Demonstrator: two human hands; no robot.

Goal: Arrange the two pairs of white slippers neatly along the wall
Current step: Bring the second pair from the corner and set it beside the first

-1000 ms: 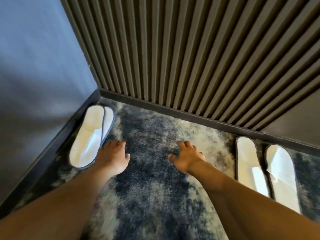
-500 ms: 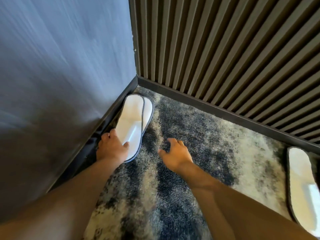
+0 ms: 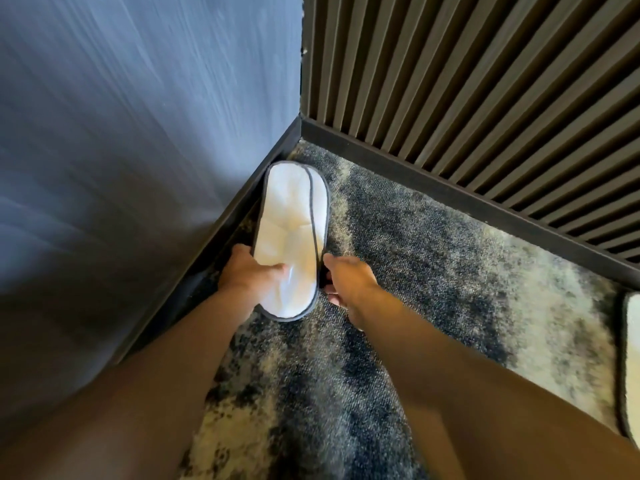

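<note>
Two white slippers with grey trim lie stacked in the corner against the left wall's baseboard. The upper slipper (image 3: 287, 216) covers most of the lower slipper (image 3: 320, 206), which shows only as a strip on the right. My left hand (image 3: 247, 277) grips the upper slipper's near left side, thumb pressed on top. My right hand (image 3: 349, 282) is at the stack's near right edge, fingers apart, fingertips touching the trim. Another white slipper (image 3: 633, 362) lies at the right frame edge, mostly cut off.
A blue-grey wall (image 3: 138, 150) stands on the left and a dark slatted wall (image 3: 467, 81) runs along the back, both with black baseboards. The floor is mottled grey and cream carpet (image 3: 433, 271).
The view has swung left toward the corner. My left hand has closed on the upper slipper, and my right hand has moved left up to the stack's edge.
</note>
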